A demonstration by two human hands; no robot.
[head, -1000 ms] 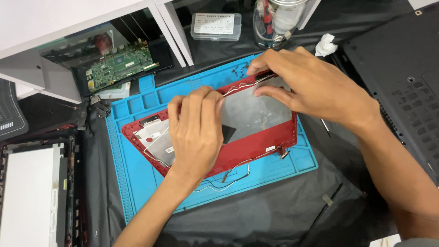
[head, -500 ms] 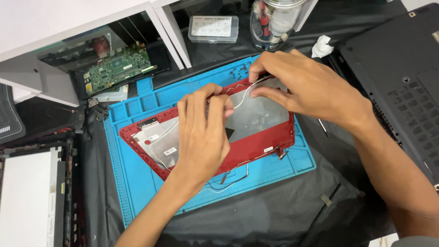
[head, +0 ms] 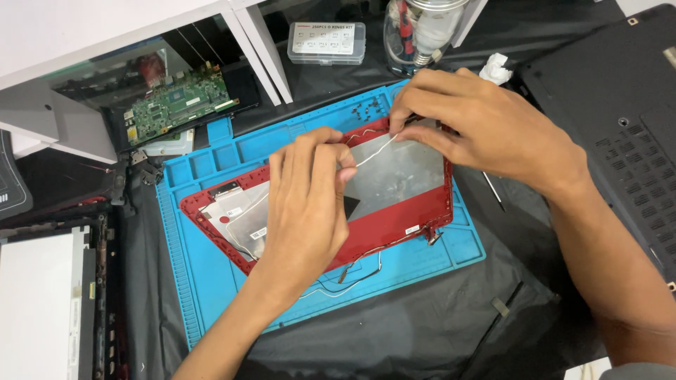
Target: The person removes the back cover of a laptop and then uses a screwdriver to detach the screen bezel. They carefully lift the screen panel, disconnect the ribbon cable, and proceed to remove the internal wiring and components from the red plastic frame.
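While both hands are pinching it, the thin white cable (head: 373,153) is stretching taut above the red laptop lid (head: 394,229) on the blue repair mat (head: 211,295). Its long axis is running from the left hand (head: 306,204), fingers closed on its lower end, up-right to the right hand (head: 479,123), fingertips closed on the other end.

A red laptop lid (head: 394,225) lies inside-up, slanted, in the middle of the blue mat (head: 204,295); a thin white wire (head: 373,151) runs taut above its silver inner panel near the far edge

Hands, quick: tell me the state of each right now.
Left hand: fingers pinched on a thin white cable over the red laptop lid.
Right hand: fingertips pinched on the same cable's other end.
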